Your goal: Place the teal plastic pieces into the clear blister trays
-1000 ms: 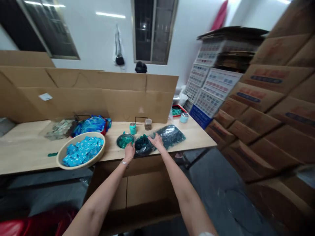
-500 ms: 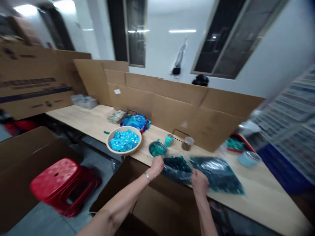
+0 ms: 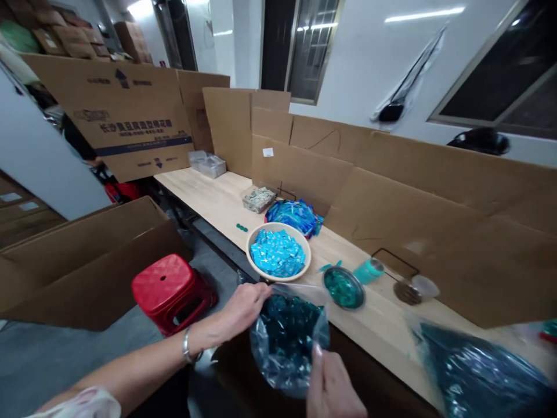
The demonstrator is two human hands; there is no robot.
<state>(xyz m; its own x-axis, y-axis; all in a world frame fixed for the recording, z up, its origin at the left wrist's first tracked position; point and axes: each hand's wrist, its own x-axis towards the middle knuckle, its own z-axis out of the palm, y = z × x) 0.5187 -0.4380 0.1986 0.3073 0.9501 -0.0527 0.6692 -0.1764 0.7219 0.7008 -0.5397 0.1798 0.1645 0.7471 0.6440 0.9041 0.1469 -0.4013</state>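
The clear plastic bag [image 3: 287, 348] of teal pieces, earlier lying on the table [image 3: 209, 197], is now raised off it at the front edge. Its mouth is pulled open between the left hand [image 3: 246, 310] and the right hand [image 3: 331, 386]. The view has swung further left along the table.

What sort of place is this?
Probably a small packing workshop or stockroom: flattened cardboard cartons stand along a wooden workbench, a shallow bowl holds heaped blue sachets, and stacked cartons sit up high.
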